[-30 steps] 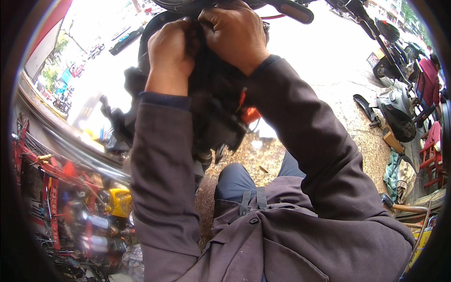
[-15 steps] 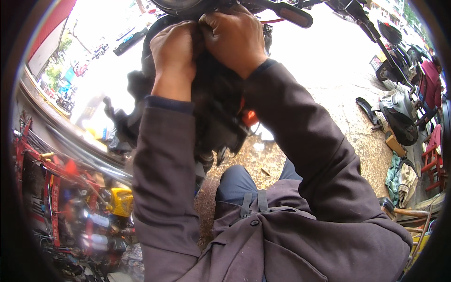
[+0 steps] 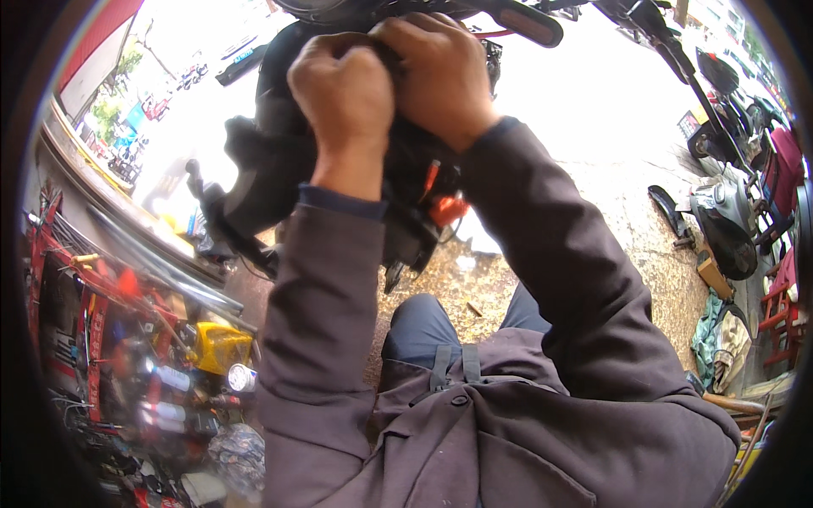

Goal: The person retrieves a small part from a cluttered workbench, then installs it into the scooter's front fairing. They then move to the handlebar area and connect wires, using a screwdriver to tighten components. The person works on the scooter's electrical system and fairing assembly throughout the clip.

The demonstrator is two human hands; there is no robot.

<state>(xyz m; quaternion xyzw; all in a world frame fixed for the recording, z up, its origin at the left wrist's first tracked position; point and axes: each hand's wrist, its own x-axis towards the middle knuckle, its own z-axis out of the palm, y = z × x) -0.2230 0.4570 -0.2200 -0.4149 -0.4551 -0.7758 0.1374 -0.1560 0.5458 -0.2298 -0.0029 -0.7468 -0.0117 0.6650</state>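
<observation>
Both my hands meet at the top of a black motorcycle or scooter body [image 3: 267, 182], at the upper middle. My left hand [image 3: 347, 97] is closed in a fist shape, knuckles up and slightly blurred. Right beside it, my right hand [image 3: 440, 80] has its fingers curled over the same dark part. What the fingers grip is hidden beneath and between the hands. An orange piece [image 3: 447, 210] shows low on the black body, below my right wrist. Above the hands lies a dark rounded part [image 3: 330, 7], with a black arm [image 3: 529, 24] reaching right.
At left stand a red metal rack [image 3: 89, 356], a yellow object [image 3: 222, 347], a can [image 3: 242, 378] and several bottles. On the right a grey scooter [image 3: 720, 207] is parked by a red stool [image 3: 777, 317]; a green cloth [image 3: 705, 343] and a wooden handle [image 3: 728, 405] lie nearer.
My left hand and forearm have shifted right, closer to my right hand, which has also moved slightly right. More of the orange piece now shows.
</observation>
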